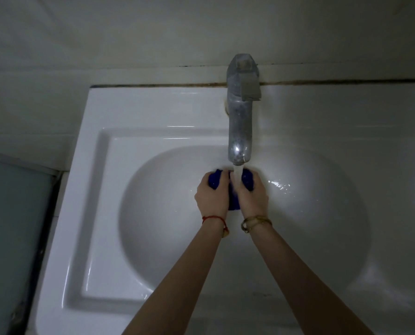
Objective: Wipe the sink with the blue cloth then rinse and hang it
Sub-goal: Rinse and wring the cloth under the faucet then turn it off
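Note:
A blue cloth point(234, 200) is bunched up between both my hands over the white sink bowl point(163, 238). My left hand point(212, 195) grips its left end and my right hand point(251, 197) grips its right end. Both hands sit directly under the spout of the metal tap point(240, 122). A stream of water point(237, 175) runs from the spout onto the cloth between my hands. Most of the cloth is hidden by my fingers.
The tap stands at the back of the sink against a pale tiled wall point(129, 39). A wide white rim point(90, 213) surrounds the bowl. A greenish surface point(10, 226) lies left of the sink. Water glints on the bowl at the right point(280, 186).

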Action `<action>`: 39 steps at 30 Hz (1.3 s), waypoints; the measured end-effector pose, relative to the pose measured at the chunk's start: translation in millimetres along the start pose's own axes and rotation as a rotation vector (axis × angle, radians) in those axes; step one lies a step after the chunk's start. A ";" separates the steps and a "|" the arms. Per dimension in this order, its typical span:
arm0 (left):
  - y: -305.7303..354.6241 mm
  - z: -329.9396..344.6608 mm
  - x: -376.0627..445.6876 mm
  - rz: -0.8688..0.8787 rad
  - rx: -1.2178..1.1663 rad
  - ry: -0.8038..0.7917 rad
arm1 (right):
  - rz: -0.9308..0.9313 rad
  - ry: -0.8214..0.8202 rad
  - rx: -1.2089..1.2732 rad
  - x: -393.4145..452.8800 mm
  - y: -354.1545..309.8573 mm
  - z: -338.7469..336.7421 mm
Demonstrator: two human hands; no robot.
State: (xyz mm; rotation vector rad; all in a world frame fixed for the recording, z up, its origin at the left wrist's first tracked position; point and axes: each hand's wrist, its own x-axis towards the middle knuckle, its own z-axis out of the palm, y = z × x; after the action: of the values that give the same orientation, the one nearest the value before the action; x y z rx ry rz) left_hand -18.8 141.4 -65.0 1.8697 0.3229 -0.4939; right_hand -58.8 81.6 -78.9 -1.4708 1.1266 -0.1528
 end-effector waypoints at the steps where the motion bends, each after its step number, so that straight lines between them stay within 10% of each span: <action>1: 0.2 0.0 -1.8 0.056 -0.022 -0.003 | 0.045 -0.008 0.014 1.3 -0.5 0.6; 8: -3.7 5.7 -6.5 0.186 -0.114 0.010 | 0.188 0.121 -0.104 5.7 -19.8 5.4; 25: 1.1 3.1 9.2 -0.067 0.086 0.017 | -0.449 0.149 -0.158 -3.9 4.5 3.1; 39: 3.4 1.8 -4.3 -0.071 0.095 -0.003 | -0.053 0.206 -0.108 1.6 0.9 9.2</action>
State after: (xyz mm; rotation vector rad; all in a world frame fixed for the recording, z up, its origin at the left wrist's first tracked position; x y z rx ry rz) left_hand -21.4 138.6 -60.7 1.9539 0.3703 -0.5692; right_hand -52.3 87.1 -83.1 -1.6096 1.2786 -0.2896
